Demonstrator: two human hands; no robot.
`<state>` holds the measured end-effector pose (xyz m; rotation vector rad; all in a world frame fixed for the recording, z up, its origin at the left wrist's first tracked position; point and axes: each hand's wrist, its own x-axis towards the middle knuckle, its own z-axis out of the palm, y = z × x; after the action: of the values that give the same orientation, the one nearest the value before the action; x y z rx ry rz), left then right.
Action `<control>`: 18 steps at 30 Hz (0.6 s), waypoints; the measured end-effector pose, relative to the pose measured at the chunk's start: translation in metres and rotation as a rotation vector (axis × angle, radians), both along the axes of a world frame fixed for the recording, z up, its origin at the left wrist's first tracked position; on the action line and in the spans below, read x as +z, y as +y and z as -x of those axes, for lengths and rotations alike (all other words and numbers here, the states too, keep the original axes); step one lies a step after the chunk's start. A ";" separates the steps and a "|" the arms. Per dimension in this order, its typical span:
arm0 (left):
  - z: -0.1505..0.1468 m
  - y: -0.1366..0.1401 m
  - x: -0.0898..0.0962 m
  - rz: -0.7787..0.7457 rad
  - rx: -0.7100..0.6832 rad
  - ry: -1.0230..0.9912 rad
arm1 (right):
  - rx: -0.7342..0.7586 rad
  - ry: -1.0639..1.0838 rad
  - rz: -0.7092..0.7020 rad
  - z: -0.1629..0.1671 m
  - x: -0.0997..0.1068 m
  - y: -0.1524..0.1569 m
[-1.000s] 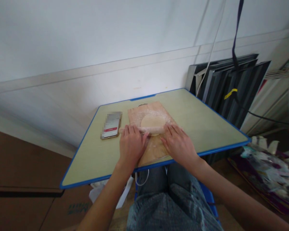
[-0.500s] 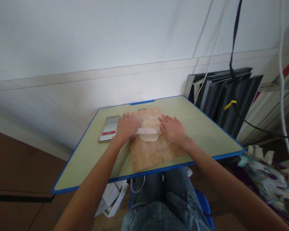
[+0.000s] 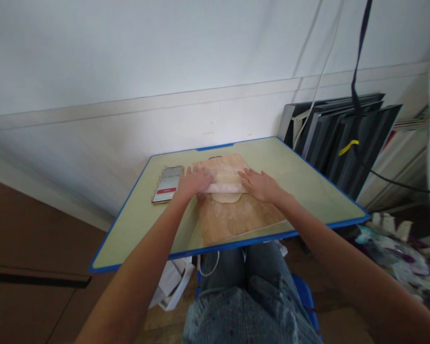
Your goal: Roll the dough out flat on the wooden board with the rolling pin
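A white, flour-dusted rolling pin (image 3: pixel 226 188) lies crosswise over a flat, pale round of dough (image 3: pixel 226 198). Dough shows on both the near and far sides of the pin. Beneath them is a floury wooden board (image 3: pixel 236 222). My left hand (image 3: pixel 196 181) rests flat over the pin's left end, fingers stretched forward. Over the right end lies my right hand (image 3: pixel 261 185), palm down with its fingers extended. Both hands cover the pin's ends. A smartphone (image 3: pixel 167 185) with a lit screen sits just left of my left hand.
The board rests on a pale green table (image 3: pixel 136 229) with a blue edge, against a white wall (image 3: pixel 186 114). Dark panels (image 3: pixel 340 143) lean at the right, with hanging cables (image 3: pixel 358 71) before them. A white box (image 3: pixel 177 286) stands beneath the table.
The view has shifted slightly, so the table appears higher and a little to the right. My hands remain flat on the rolling pin, with little visible movement relative to the dough.
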<state>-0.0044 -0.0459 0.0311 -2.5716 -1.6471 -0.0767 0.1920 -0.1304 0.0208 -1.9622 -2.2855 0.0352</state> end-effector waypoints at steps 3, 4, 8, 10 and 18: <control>0.001 -0.020 0.004 -0.019 0.022 0.034 | 0.000 0.029 -0.040 0.004 -0.001 -0.014; 0.001 -0.026 0.006 -0.039 0.021 0.041 | -0.003 0.043 -0.053 0.006 -0.002 -0.018; 0.001 -0.045 0.011 -0.091 0.023 0.066 | -0.002 0.070 -0.118 0.010 -0.003 -0.029; 0.001 -0.050 0.011 -0.121 0.024 0.071 | -0.002 0.061 -0.140 0.012 -0.004 -0.033; 0.006 -0.059 -0.002 -0.212 0.000 0.031 | 0.007 0.020 -0.224 0.014 -0.008 -0.045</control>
<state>-0.0106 -0.1049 0.0296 -2.4028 -1.5377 -0.1985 0.1778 -0.1754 0.0126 -1.8325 -2.1767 -0.1911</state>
